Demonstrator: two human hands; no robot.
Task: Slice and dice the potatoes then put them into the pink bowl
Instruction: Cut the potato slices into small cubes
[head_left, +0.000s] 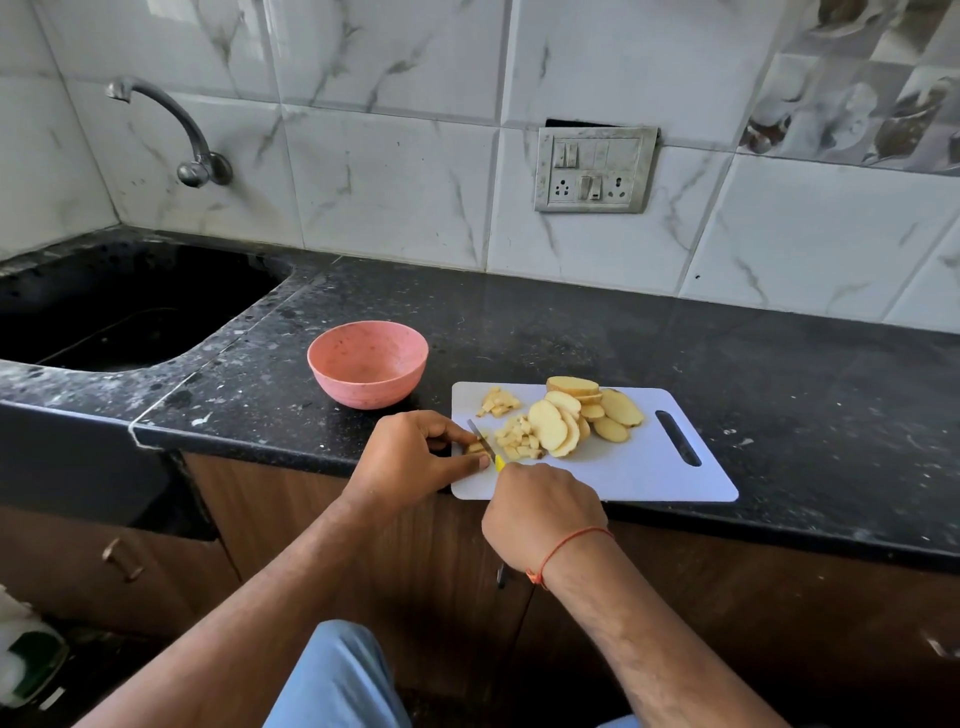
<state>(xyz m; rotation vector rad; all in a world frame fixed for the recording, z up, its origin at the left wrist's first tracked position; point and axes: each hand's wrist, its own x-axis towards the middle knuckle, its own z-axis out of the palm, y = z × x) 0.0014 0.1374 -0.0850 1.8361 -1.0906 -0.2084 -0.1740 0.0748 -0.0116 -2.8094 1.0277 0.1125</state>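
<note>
One knife (482, 441) in right hand (543, 512), blade pointing away-left over potato strip (475, 448).

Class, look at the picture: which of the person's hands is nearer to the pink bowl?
Left. The left hand is just below the pink bowl, holding potato at the board's left edge; the right hand is farther right, gripping the knife.

Black speckled stone counter (571, 322) along white marble-veined tile wall (395, 182). Dark sink (119, 301) at left, curved metal tap (171, 130) above. Switch-and-socket plate (595, 170) on wall. Brown wood cabinets (291, 514) below. Soft daylight.
</note>
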